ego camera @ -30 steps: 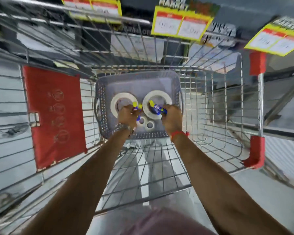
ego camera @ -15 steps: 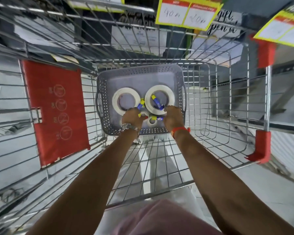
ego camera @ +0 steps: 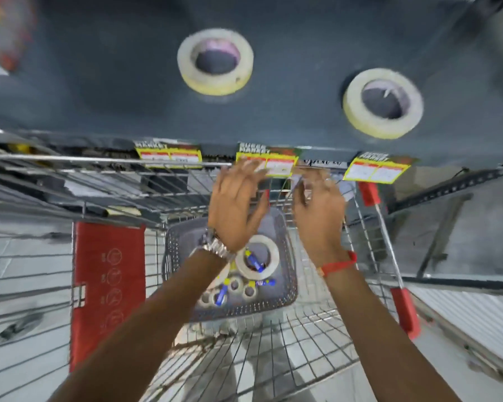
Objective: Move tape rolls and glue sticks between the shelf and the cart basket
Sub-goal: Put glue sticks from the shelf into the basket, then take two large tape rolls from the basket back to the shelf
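Observation:
Two cream tape rolls lie flat on the dark grey shelf (ego camera: 302,53): one (ego camera: 215,61) left of centre, one (ego camera: 383,103) further right. In the cart sits a grey perforated basket (ego camera: 288,274) holding a large tape roll (ego camera: 257,261) with a blue-and-yellow glue stick (ego camera: 253,260) inside its ring, several small rolls (ego camera: 235,285) and more glue sticks (ego camera: 222,293). My left hand (ego camera: 234,204) and my right hand (ego camera: 320,210) hover above the basket near the shelf edge, fingers spread and holding nothing.
The wire shopping cart (ego camera: 317,329) has a red child-seat flap (ego camera: 108,285) on the left and red corner guards (ego camera: 405,311) on the right. Yellow price tags (ego camera: 375,171) hang along the shelf edge. The picture is motion-blurred.
Both hands let go of the glue sticks in the basket and rose toward the shelf edge. The view tilted up, bringing the shelf top and its two tape rolls into sight.

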`<state>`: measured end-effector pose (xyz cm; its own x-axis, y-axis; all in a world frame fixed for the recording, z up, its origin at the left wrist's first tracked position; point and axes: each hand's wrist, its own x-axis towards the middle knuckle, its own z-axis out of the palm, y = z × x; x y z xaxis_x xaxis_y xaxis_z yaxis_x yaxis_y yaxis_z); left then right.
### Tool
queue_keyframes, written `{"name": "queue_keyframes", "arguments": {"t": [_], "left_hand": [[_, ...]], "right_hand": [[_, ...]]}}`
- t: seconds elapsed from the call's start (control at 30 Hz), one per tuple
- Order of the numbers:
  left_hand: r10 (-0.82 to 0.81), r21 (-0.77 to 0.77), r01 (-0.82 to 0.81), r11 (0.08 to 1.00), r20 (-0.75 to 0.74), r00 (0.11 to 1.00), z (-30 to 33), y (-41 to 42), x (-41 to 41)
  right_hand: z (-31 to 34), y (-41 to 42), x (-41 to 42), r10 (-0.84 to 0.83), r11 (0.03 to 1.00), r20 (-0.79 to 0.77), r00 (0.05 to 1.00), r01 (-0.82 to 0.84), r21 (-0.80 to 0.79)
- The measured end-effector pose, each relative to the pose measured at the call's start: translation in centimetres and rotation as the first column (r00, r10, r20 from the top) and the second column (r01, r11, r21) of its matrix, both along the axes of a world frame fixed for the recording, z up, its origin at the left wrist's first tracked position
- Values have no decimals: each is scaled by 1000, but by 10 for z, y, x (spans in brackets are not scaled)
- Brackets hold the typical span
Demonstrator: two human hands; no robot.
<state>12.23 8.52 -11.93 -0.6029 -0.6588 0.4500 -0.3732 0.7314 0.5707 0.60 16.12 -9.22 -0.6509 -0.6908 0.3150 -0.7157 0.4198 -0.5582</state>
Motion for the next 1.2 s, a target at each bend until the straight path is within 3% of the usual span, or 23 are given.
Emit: {"name": "queue_keyframes", "arguments": {"t": [0.1,0.2,0.37,0.57,0.77,0.97,1.13,1.2], "left_hand": [[90,-74,-92,993,-24,996,38,-45,-23],[198,-20,-197,980,113,974,58,-90,-39],[188,50,-230,972,426,885,63,-132,-48],[222,-34,-236,971,486,845,70,-131,-51],[187,-53,-182,982,408,894,75,-104,-36],[150,-196,-114,974,180,972,51,-31,15],[140,-269,-81,960,208,968,12,13,79],[134,-243,-69,968,263,955,-15,30,102]], "right_hand": [[41,-25,-39,-58,997,-85,995,53,-61],[62,-44,-72,-92,991,-137,986,104,87],[69,-60,-97,-130,925,-95,987,155,346],[77,-62,-88,-105,915,-32,994,109,388],[72,-57,-53,-28,949,-29,999,36,312],[56,-34,5,34,992,-122,992,-19,123],[2,5,50,134,986,-82,988,-141,-84],[-28,21,64,208,975,-84,974,-214,-65]]}}
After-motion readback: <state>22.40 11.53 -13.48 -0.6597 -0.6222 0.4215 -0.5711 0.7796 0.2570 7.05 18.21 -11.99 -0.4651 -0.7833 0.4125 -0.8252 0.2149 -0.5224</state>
